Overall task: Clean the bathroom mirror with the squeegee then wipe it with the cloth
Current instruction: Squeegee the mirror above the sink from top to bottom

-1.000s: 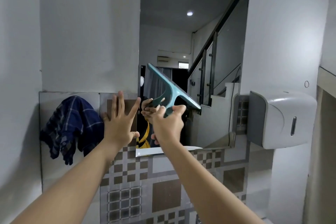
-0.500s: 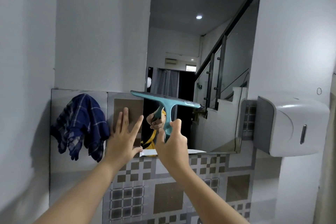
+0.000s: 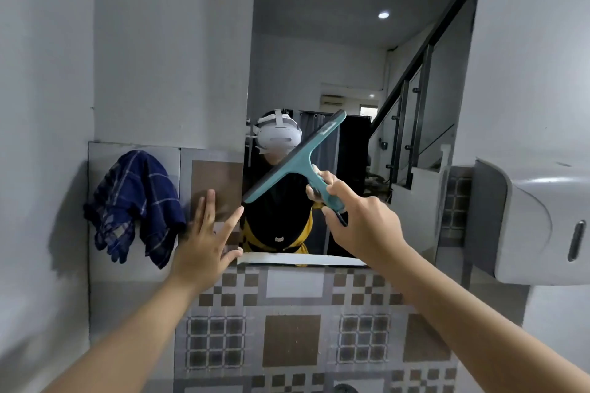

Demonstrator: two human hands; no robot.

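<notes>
From the head view, the right hand has its fingers closed around the handle of the teal squeegee, whose blade lies tilted across the lower mirror. The left hand, fingers spread and holding nothing, presses the tiled wall beside the hanging blue cloth.

forearms bare, no sleeves | hands ungloved, no rings or watch | mirror reflection: white headset with straps, black top with yellow trim
</notes>
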